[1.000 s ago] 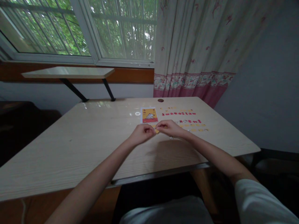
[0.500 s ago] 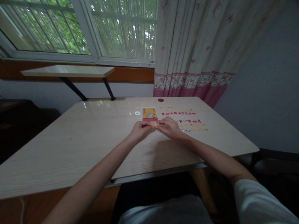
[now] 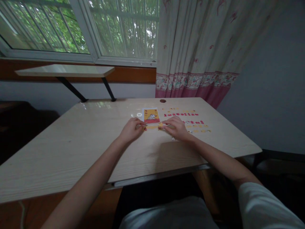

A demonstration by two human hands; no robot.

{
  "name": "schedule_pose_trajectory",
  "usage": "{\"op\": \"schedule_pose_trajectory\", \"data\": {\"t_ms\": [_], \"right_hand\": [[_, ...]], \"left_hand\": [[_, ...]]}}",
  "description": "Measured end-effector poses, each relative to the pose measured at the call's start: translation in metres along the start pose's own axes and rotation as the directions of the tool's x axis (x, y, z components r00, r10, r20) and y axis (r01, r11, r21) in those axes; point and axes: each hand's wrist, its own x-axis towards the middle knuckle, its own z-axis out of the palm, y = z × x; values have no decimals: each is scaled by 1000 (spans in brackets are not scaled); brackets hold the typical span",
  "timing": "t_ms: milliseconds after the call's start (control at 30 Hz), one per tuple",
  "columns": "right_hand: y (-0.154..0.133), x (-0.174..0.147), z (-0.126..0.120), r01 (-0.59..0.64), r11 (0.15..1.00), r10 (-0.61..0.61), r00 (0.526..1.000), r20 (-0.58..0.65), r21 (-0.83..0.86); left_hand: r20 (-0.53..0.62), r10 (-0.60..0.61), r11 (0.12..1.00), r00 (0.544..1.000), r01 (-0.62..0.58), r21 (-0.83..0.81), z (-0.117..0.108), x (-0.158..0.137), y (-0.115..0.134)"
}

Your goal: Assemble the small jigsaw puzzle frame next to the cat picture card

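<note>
yellow strip (image 3: 152, 127): frame centre, just below picture card (image 3: 151, 116); left hand (image 3: 131, 129): half-curled at strip's left end, cannot tell whether gripping; right hand (image 3: 176, 128): slightly parted at right end, hold likewise unclear

Between the left hand (image 3: 131, 130) and the right hand (image 3: 178, 128), the strip of jigsaw pieces (image 3: 152, 127) is yellow, with reddish marks at both ends. Just beyond the hands, the white-edged picture card (image 3: 151, 112) shows a white, dark-marked animal on yellow above a red band. Beyond the right hand runs a row of red pieces (image 3: 182, 114); to its right, another row of pieces (image 3: 197, 126) is yellow. Under both hands, the desktop (image 3: 71, 152) is pale with wood grain. Farthest off, the cream curtain (image 3: 190, 41) carries pink sprigs, a floral band and a plain pink hem.
</note>
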Motion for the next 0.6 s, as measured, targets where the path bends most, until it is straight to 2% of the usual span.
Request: {"op": "schedule_pose_trajectory", "data": {"t_ms": [133,300,600], "right_hand": [[5,-2,0,-88,995,93,991,101,-51],[12,-5,7,-157,982,185,918,351,-108],[17,-6,11,-157,979,197,899,392,-132]], "left_hand": [[53,25,992,998,-31,122,-1,0,-15],[105,59,984,993,-76,163,5,-1,-20],[134,56,978,989,-82,193,5,-2,-19]]}}
